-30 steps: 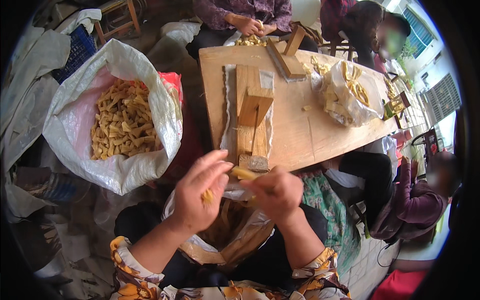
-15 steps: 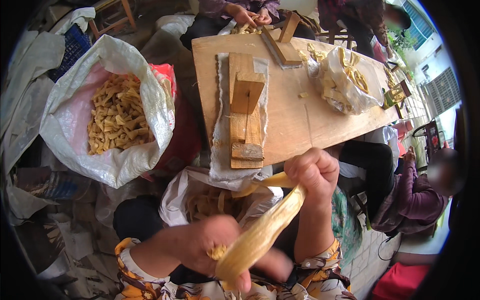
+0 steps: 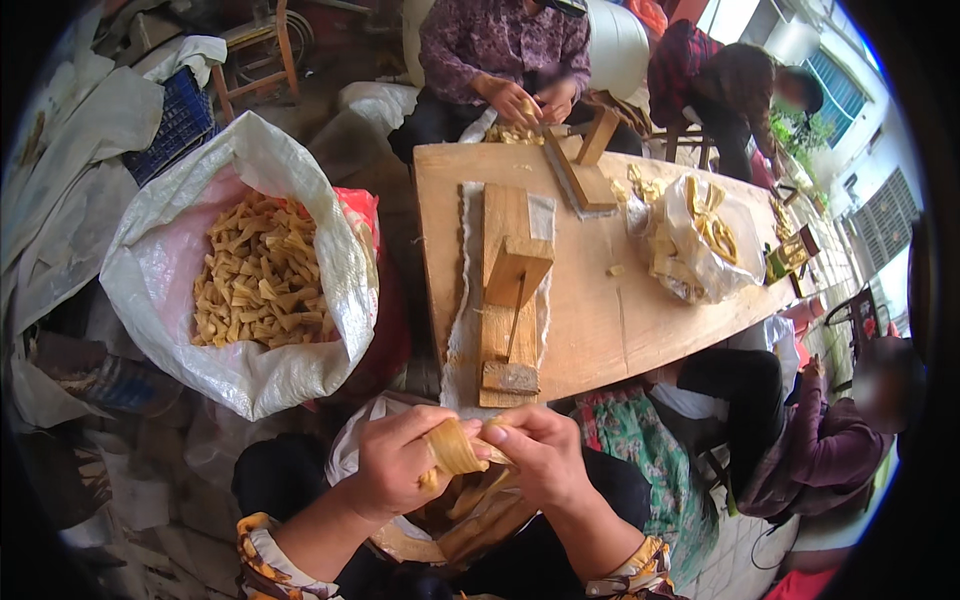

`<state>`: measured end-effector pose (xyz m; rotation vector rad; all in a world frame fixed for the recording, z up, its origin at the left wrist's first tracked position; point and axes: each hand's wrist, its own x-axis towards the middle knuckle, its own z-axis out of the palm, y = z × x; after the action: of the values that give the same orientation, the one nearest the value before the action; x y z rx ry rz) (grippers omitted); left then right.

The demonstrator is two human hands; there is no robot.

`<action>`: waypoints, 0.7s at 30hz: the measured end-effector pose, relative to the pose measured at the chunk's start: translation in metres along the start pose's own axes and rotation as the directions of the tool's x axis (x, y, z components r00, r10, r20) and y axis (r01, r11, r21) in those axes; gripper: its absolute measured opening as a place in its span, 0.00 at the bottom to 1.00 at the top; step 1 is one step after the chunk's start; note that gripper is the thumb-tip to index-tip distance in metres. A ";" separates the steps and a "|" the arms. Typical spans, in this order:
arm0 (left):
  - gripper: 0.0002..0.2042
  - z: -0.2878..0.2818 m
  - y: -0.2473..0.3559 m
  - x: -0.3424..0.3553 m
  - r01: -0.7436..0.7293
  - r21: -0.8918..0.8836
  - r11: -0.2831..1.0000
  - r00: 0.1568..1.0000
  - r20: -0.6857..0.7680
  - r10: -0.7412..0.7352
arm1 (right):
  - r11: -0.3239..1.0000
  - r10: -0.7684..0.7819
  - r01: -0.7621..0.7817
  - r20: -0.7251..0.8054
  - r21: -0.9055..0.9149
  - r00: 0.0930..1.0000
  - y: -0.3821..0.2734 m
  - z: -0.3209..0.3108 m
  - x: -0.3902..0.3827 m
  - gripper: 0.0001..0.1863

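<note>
My left hand (image 3: 395,462) grips a pale yellow, flat strip (image 3: 452,447) looped over its fingers. My right hand (image 3: 536,456) pinches the strip beside it, close to my left fingertips. Below both hands, an open sack (image 3: 390,408) between my knees contains more long strips (image 3: 478,500). Just beyond them, on the table (image 3: 590,320), a wooden block jig (image 3: 520,262) with a thin metal rod rests on a white cloth (image 3: 463,305). To the left stands a large white woven sack (image 3: 140,290) full of short, folded yellowish pieces (image 3: 255,275).
A co-worker (image 3: 500,45) across the table handles strips near a second wooden jig (image 3: 598,195). A plastic bag (image 3: 690,250) of strips lies on the table. Two other people (image 3: 830,430) (image 3: 710,90) sit at the right. A blue crate (image 3: 175,125) is at back left.
The long strip that my right hand held stretched is now wound at my left fingers. My hands have come together at chest level, and the table appears lower in the view.
</note>
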<state>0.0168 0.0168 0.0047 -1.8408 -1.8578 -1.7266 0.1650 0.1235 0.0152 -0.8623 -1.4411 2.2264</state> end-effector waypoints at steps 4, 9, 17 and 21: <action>0.11 0.003 -0.008 -0.005 0.283 -0.145 0.948 0.934 0.266 -0.238 | 0.959 -0.216 0.222 0.052 -0.177 0.975 0.010 -0.002 -0.002 0.09; 0.08 0.001 0.002 -0.012 0.277 0.117 0.954 0.893 0.336 -0.300 | 0.459 -0.394 0.445 0.272 -0.769 0.878 0.013 0.001 0.001 0.14; 0.02 -0.012 0.003 0.001 0.258 -0.452 0.854 0.965 0.162 -0.207 | 0.967 0.060 0.014 0.276 -0.256 0.959 0.010 -0.012 -0.002 0.22; 0.05 -0.029 -0.002 0.004 0.338 -0.549 0.764 0.930 0.068 -0.362 | 0.990 0.097 -0.130 0.406 0.054 0.909 0.010 -0.020 -0.005 0.24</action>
<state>-0.0048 0.0010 0.0173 -1.6306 -1.9199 -2.6545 0.1822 0.1299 0.0016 -0.4859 -1.4886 2.6471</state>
